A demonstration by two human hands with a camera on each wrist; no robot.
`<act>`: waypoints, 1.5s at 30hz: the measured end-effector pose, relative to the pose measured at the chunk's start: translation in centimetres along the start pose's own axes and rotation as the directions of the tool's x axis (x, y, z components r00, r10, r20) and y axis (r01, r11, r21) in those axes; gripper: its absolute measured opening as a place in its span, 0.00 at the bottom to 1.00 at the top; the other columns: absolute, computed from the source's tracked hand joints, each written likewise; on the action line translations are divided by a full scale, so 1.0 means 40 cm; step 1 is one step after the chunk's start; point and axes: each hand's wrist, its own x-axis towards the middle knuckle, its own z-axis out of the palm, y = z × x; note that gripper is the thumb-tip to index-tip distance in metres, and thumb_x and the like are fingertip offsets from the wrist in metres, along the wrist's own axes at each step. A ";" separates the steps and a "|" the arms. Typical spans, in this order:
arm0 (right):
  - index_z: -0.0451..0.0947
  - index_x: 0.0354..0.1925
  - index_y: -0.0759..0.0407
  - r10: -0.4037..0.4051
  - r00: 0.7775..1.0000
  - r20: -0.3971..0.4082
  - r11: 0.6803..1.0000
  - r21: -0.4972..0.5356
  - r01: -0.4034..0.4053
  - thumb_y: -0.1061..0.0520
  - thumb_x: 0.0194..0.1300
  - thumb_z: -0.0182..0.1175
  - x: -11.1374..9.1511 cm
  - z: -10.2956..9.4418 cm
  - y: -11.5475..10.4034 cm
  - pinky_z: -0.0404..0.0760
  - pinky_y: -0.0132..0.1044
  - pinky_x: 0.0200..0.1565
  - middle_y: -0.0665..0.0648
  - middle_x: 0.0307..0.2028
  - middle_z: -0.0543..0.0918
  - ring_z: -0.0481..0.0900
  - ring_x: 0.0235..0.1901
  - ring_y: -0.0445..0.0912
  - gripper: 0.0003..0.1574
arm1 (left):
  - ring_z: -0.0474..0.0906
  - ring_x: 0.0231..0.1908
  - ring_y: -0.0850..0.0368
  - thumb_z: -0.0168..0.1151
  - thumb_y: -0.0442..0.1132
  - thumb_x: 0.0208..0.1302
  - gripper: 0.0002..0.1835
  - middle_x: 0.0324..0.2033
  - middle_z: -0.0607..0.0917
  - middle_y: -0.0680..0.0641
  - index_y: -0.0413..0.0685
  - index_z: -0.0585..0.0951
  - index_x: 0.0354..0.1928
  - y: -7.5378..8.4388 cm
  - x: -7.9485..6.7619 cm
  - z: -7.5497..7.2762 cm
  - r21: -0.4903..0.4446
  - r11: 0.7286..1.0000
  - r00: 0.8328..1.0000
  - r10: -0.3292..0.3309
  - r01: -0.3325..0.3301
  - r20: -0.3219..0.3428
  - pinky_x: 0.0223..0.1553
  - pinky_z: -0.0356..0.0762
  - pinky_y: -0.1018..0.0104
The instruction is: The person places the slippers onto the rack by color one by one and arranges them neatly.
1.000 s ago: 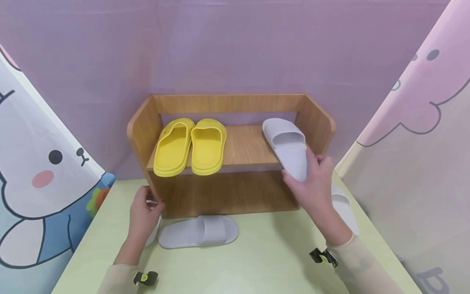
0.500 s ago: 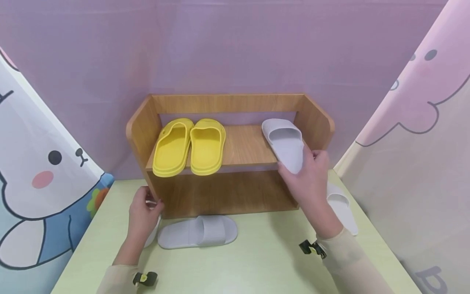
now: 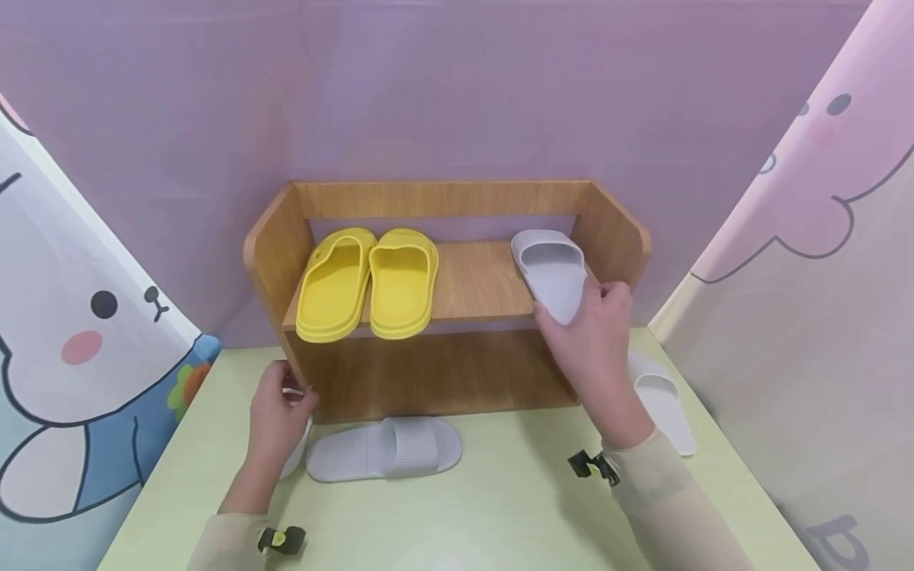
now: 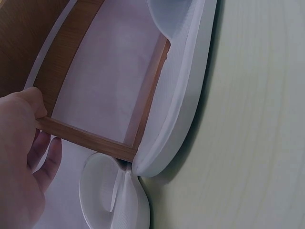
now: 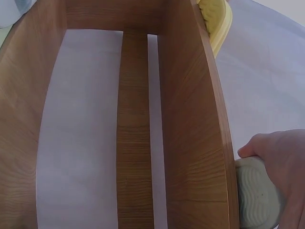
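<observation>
A pale grey slide slipper point(image 3: 553, 284) lies on the right part of the upper shelf, toe toward the back. My right hand point(image 3: 594, 349) holds its heel end, thumb on one side and fingers on the other. In the right wrist view the slipper's wavy-patterned sole point(image 5: 259, 193) shows beyond the shelf edge. My left hand point(image 3: 277, 412) grips the left side panel of the wooden shoe rack point(image 3: 467, 277), thumb and fingers on either side of the panel point(image 4: 88, 137) in the left wrist view. Two yellow clogs point(image 3: 401, 289) sit side by side on the shelf's left.
Another grey slipper point(image 3: 385, 450) lies sideways on the pale table point(image 3: 471, 515) before the rack. A white slipper point(image 3: 664, 408) is at the right, partly behind my right arm. One more slipper point(image 3: 297, 452) is mostly hidden by my left hand. Fabric point(image 3: 450, 95) hangs behind.
My right hand has moved left and farther away, pushing the grey slipper deeper onto the upper shelf and turning it straighter. My left hand keeps its grip on the rack.
</observation>
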 end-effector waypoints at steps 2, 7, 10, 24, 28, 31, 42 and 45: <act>0.75 0.67 0.78 0.004 1.000 0.005 1.000 -0.016 -0.004 0.38 0.63 0.75 0.004 0.003 -0.002 0.73 0.60 0.53 0.74 0.52 0.68 0.66 0.55 0.67 0.53 | 0.85 0.50 0.43 0.69 0.25 0.67 0.23 0.49 0.81 0.41 0.39 0.75 0.61 0.000 0.001 0.000 0.000 1.000 1.000 0.001 -0.001 -0.001 0.43 0.74 0.88; 0.75 0.64 0.80 0.021 0.999 0.038 0.997 -0.076 -0.019 0.35 0.65 0.72 0.009 0.008 -0.005 0.74 0.61 0.53 0.75 0.52 0.68 0.66 0.55 0.68 0.53 | 0.85 0.50 0.43 0.69 0.25 0.67 0.23 0.49 0.82 0.41 0.39 0.75 0.61 -0.002 0.001 0.000 -0.003 1.000 1.000 0.006 -0.006 -0.003 0.43 0.74 0.88; 0.75 0.64 0.80 0.033 0.997 0.069 0.994 -0.111 -0.025 0.32 0.66 0.70 0.011 0.009 -0.006 0.74 0.62 0.54 0.76 0.52 0.69 0.66 0.55 0.69 0.55 | 0.85 0.50 0.43 0.69 0.25 0.67 0.22 0.49 0.82 0.41 0.38 0.75 0.61 -0.003 0.002 0.000 -0.009 1.000 1.000 0.007 -0.007 -0.008 0.43 0.75 0.88; 0.70 0.73 0.79 0.067 0.989 0.129 0.991 -0.126 -0.050 0.26 0.69 0.69 0.002 0.002 -0.016 0.75 0.64 0.59 0.79 0.57 0.68 0.66 0.59 0.70 0.63 | 0.84 0.50 0.43 0.69 0.25 0.67 0.23 0.49 0.81 0.41 0.38 0.75 0.61 -0.007 -0.002 0.000 -0.019 1.000 1.000 -0.005 0.004 -0.009 0.42 0.76 0.88; 0.68 0.75 0.78 0.080 0.987 0.140 0.993 -0.102 -0.066 0.22 0.68 0.66 0.001 0.002 -0.008 0.75 0.65 0.61 0.79 0.60 0.67 0.66 0.61 0.70 0.67 | 0.84 0.50 0.43 0.69 0.25 0.68 0.23 0.50 0.81 0.41 0.38 0.75 0.62 -0.009 -0.002 0.002 -0.020 1.000 1.000 -0.009 0.009 -0.006 0.43 0.75 0.88; 0.68 0.76 0.76 0.093 0.986 0.138 0.995 -0.058 -0.086 0.20 0.69 0.65 -0.001 0.000 -0.002 0.75 0.65 0.62 0.78 0.61 0.67 0.66 0.63 0.70 0.68 | 0.84 0.51 0.44 0.69 0.25 0.68 0.23 0.50 0.81 0.41 0.38 0.74 0.62 -0.008 -0.002 0.002 -0.021 1.000 1.000 -0.011 0.011 -0.001 0.43 0.75 0.88; 0.74 0.74 0.69 0.081 0.996 0.042 0.993 0.086 -0.085 0.30 0.73 0.68 -0.021 -0.026 0.018 0.73 0.61 0.62 0.71 0.60 0.68 0.68 0.62 0.64 0.53 | 0.84 0.51 0.44 0.69 0.25 0.67 0.23 0.50 0.81 0.40 0.38 0.74 0.62 -0.002 0.000 0.002 -0.018 1.000 1.000 -0.012 0.012 0.002 0.43 0.75 0.88; 0.76 0.73 0.69 0.062 0.998 0.012 0.990 0.124 -0.063 0.34 0.73 0.70 -0.028 -0.035 0.029 0.73 0.61 0.62 0.71 0.61 0.69 0.69 0.61 0.65 0.50 | 0.84 0.50 0.44 0.69 0.24 0.67 0.23 0.50 0.81 0.40 0.38 0.75 0.61 -0.001 0.000 0.001 -0.023 1.000 1.000 -0.005 0.005 0.000 0.43 0.76 0.88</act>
